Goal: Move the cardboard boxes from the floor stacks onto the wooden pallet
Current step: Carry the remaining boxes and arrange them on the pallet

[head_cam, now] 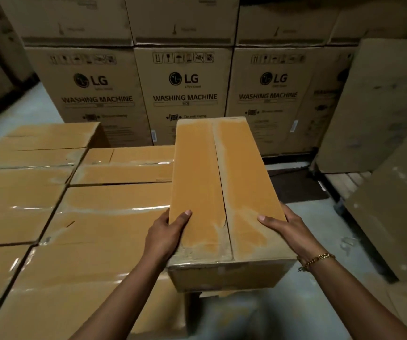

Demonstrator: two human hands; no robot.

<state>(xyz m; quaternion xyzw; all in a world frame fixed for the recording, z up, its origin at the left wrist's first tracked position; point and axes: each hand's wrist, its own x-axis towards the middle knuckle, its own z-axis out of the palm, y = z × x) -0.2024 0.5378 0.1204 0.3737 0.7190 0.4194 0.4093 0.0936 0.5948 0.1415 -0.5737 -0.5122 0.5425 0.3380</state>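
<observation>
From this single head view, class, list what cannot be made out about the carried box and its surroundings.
All in the head view:
Fingers of the left hand and right hand: hidden by the carried box; only thumbs show.
The pallet: not visible; the taped boxes cover whatever lies beneath.
Small print on the washing machine boxes: blurred.

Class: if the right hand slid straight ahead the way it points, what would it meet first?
Probably the printed LG washing-machine carton at the back. The right hand grips the long brown cardboard box by its side, and depth is unclear.
</observation>
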